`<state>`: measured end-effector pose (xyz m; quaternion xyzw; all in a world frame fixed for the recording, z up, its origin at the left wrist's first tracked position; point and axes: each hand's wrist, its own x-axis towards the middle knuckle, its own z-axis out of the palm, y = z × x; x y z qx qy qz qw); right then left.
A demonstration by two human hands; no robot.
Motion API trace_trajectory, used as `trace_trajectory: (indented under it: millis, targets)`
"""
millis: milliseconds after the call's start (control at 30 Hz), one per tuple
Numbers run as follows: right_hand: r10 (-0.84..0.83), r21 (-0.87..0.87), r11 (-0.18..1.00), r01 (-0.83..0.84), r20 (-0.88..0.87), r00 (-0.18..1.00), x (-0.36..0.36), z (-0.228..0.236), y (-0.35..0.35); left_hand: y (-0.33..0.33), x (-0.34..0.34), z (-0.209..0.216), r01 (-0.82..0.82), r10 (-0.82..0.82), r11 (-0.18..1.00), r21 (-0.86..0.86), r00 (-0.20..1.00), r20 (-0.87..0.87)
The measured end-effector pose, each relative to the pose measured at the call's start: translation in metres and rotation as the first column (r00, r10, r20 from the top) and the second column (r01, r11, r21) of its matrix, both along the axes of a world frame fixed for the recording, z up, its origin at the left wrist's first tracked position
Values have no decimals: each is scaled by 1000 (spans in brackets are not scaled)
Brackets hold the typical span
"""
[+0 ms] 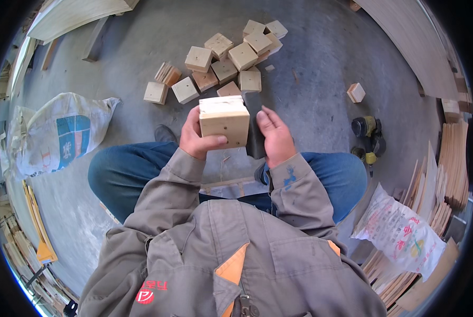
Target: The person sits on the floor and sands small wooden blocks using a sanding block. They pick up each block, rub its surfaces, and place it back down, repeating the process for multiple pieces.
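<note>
1. Nearest the camera is my grey-brown work jacket (194,253), with its sleeves running forward to both hands.
2. My left hand (194,137) is closed around a square wooden block (225,129), thumb across the near face, holding it up off the floor between my knees.
3. My right hand (280,138) grips a dark, flat sheet (254,127), perhaps sandpaper, upright at the block's right side; whether the two touch, I cannot tell.
4. I judge this block to be partway through its turn: both hands are on the job, and it has not been set down. Its near face carries small dark holes, while its top edge looks pale and rough.
5. Ahead of me lies a loose heap of similar blocks (243,56), many with dark spots on top. They may be finished or waiting; nothing visible separates the two, so I cannot count what is left.
6. Off to my right, a lone block (356,93) sits apart, near a green-and-black power tool (367,129) that neither hand is touching.
</note>
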<state>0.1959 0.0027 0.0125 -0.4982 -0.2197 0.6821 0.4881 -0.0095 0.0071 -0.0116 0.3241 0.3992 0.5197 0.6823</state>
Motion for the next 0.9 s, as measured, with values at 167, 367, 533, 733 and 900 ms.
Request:
trace_trajectory:
  millis: [167,367,533,733,900]
  targets:
    - [203,-85,977,-193,132,970,3,-24,-13,7,-12,-7,-210,268,954,-213,915,302]
    - [87,2,996,-88,164,983,9,-16,-2,9,-19,-6,-333,496,832,-443,804,328]
    - [115,9,993,-119,196,974,2,-18,-3,8,-14,-3,-356,529,782,-513,813,243]
    - [94,39,993,-108,260,961,5,-18,-2,11,-10,3,-351,504,749,-561,852,140]
    - [73,51,995,-89,264,962,6,-18,-3,10,-15,4,-221,428,752,-621,881,204]
